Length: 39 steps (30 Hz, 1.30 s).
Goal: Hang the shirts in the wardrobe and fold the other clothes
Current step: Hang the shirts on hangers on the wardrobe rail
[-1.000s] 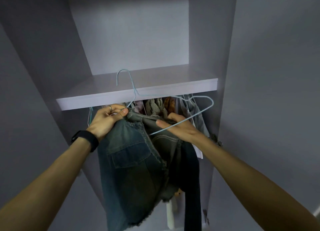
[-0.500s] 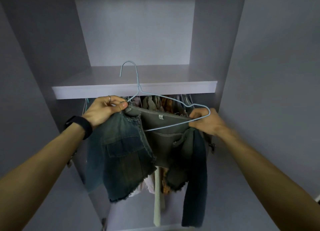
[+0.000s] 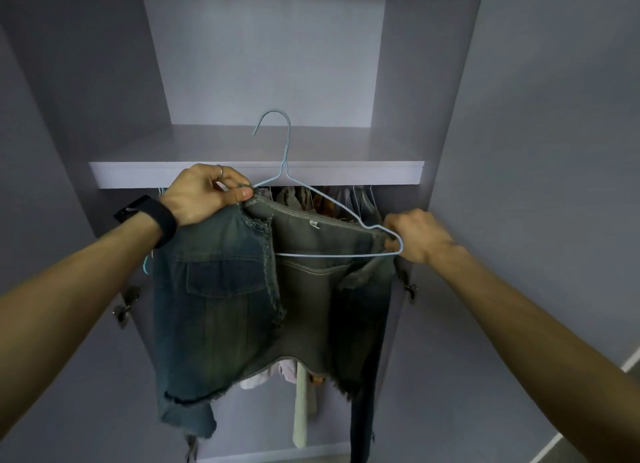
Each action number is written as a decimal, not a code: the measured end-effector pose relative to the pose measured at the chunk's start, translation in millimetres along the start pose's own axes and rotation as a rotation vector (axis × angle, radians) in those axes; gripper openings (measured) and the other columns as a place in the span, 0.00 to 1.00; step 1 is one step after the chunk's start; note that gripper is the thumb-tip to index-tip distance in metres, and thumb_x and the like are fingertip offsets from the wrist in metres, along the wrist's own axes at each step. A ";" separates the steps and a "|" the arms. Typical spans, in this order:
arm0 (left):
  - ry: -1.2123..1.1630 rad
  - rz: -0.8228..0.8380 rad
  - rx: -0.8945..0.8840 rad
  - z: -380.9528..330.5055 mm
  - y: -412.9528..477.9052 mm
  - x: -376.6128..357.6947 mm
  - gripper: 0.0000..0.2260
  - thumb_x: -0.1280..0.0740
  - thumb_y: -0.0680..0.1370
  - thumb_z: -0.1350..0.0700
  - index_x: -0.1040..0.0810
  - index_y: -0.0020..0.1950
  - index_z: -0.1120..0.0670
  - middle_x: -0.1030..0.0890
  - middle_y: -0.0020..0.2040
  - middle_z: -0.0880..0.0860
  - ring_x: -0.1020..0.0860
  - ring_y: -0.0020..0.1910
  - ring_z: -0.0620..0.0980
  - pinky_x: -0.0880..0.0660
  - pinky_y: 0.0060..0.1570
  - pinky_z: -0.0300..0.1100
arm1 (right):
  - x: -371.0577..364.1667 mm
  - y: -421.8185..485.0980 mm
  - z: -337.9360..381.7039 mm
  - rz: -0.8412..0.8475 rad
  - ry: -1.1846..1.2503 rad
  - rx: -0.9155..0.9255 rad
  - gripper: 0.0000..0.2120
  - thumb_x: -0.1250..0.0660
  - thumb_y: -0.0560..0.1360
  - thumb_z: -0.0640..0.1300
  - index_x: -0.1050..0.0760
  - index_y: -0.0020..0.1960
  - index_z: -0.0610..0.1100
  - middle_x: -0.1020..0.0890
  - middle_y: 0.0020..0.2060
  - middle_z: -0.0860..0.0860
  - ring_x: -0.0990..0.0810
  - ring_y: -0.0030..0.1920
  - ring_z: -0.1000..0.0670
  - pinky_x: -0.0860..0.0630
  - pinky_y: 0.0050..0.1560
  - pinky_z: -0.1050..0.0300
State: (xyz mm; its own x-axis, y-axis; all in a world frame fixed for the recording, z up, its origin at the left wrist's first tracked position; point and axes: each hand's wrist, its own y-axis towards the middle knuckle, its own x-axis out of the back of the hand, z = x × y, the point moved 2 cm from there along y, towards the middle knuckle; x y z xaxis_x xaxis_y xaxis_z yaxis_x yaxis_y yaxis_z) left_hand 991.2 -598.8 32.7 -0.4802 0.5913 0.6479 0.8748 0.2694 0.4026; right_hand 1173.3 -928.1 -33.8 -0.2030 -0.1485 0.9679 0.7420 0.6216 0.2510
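Observation:
A dark denim jacket [image 3: 221,310] with frayed edges hangs open in front of the wardrobe, draped over a light blue wire hanger [image 3: 287,150]. My left hand [image 3: 204,195] pinches the jacket's left shoulder by the collar, at the hanger's left arm. My right hand [image 3: 415,235] grips the jacket's right shoulder together with the hanger's right corner. The hanger's hook stands free in front of the shelf, touching nothing. The left end of the hanger is hidden inside the jacket.
A pale shelf [image 3: 346,176] crosses the wardrobe just behind my hands. Below it several clothes [image 3: 311,202] hang on hangers. Open doors [image 3: 536,150] flank both sides, with hinges [image 3: 126,305] on the left panel.
Both hands have spread apart and the jacket has opened wider on the hanger. The right hand moved from the collar out to the hanger's right corner, and the hanger now stands more upright.

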 end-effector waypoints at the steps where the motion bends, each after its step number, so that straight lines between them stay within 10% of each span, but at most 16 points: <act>1: 0.024 -0.014 -0.004 0.8 -1.3 2.6 0.06 0.25 0.75 0.51 0.15 0.50 0.51 0.15 0.44 0.47 0.23 0.35 0.34 0.27 0.49 0.39 | -1.7 -0.9 -3.6 0.023 0.011 -0.058 0.06 0.32 0.74 0.47 0.21 0.50 0.48 0.18 0.46 0.43 0.19 0.49 0.38 0.23 0.45 0.51; 11: 0.241 -0.248 -0.120 -2.5 -16.6 1.9 0.05 0.28 0.78 0.51 0.19 0.50 0.51 0.19 0.43 0.49 0.23 0.42 0.50 0.31 0.46 0.39 | 8.3 -5.7 8.7 -0.030 1.036 -0.310 0.05 0.33 0.80 0.42 0.23 0.48 0.50 0.19 0.44 0.55 0.22 0.43 0.59 0.26 0.48 0.64; 15: 0.378 -0.246 -0.251 -8.6 -26.9 -9.7 0.08 0.30 0.79 0.50 0.23 0.52 0.54 0.20 0.44 0.54 0.22 0.43 0.57 0.27 0.45 0.44 | 19.1 5.4 23.9 -0.090 1.047 -0.228 0.03 0.32 0.81 0.48 0.22 0.48 0.50 0.19 0.43 0.56 0.21 0.45 0.56 0.27 0.43 0.72; 21: 0.752 -0.136 -0.151 -7.6 -38.3 -37.7 0.16 0.39 0.82 0.50 0.30 0.68 0.53 0.24 0.59 0.58 0.20 0.50 0.65 0.29 0.39 0.51 | 42.1 18.5 41.7 -0.272 1.163 -0.261 0.07 0.32 0.79 0.51 0.21 0.47 0.48 0.15 0.48 0.45 0.18 0.49 0.44 0.21 0.55 0.49; 27: 0.829 -0.135 -0.002 1.5 -34.4 -37.0 0.13 0.44 0.84 0.56 0.37 0.68 0.51 0.33 0.60 0.56 0.24 0.53 0.62 0.30 0.39 0.53 | 68.3 -7.9 71.8 -0.453 1.145 -0.238 0.08 0.34 0.78 0.50 0.21 0.48 0.45 0.16 0.46 0.47 0.19 0.51 0.44 0.23 0.57 0.48; 32: 0.638 -0.276 -0.006 -8.7 -22.5 -37.0 0.13 0.39 0.82 0.57 0.34 0.66 0.57 0.30 0.58 0.59 0.23 0.46 0.67 0.35 0.37 0.52 | 37.8 -43.6 136.6 0.337 0.903 0.162 0.05 0.33 0.80 0.51 0.21 0.52 0.51 0.17 0.47 0.55 0.16 0.40 0.53 0.21 0.39 0.58; 36: 0.396 -0.324 -0.135 -9.1 -25.7 -30.2 0.13 0.28 0.75 0.59 0.33 0.48 0.54 0.27 0.44 0.52 0.24 0.41 0.61 0.36 0.38 0.45 | 41.6 -12.2 99.5 -0.146 0.542 0.102 0.25 0.32 0.76 0.64 0.31 0.70 0.59 0.29 0.69 0.58 0.28 0.64 0.58 0.31 0.68 0.54; 39: 0.224 -0.299 -0.163 -12.0 -31.4 -21.9 0.15 0.21 0.70 0.55 0.29 0.43 0.53 0.24 0.39 0.49 0.25 0.37 0.46 0.34 0.36 0.35 | 23.5 2.7 105.3 0.044 0.564 0.218 0.08 0.39 0.82 0.59 0.24 0.52 0.57 0.21 0.43 0.61 0.24 0.45 0.57 0.27 0.53 0.51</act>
State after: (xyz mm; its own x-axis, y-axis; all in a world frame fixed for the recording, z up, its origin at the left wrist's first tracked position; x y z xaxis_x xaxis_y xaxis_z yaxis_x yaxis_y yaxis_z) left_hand 973.5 -629.4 13.6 -0.7296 0.3199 0.6045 0.6818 0.2699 0.6800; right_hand 1103.2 -848.9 -12.1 0.2388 -0.4666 0.8516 0.5815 0.7711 0.2594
